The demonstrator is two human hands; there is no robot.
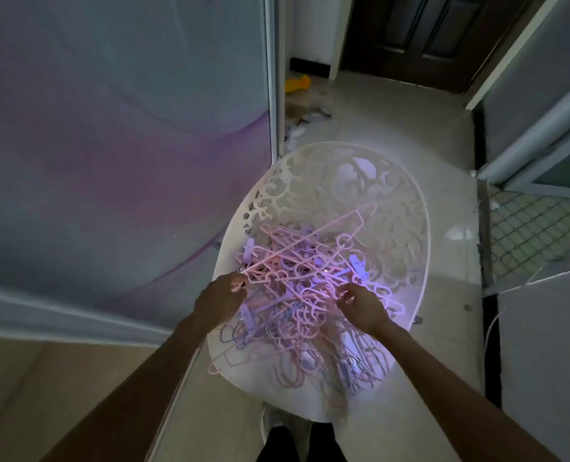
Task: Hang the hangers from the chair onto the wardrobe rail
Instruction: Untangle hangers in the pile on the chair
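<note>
A wardrobe's sliding door [120,145], washed in purple, fills the left of the dim room. Beside it, a person's left hand [222,300] has its fingers pinched on the end of a pink hanger [305,246] lying across a tangled heap of pink and lilac hangers [297,308] on a white cut-out chair [406,225]. The right hand [360,303] rests on the heap, fingers curled together among the hooks. Pale floor tiles [393,118] stretch beyond.

Single head view, looking steeply down, close over chair [393,195].
</note>
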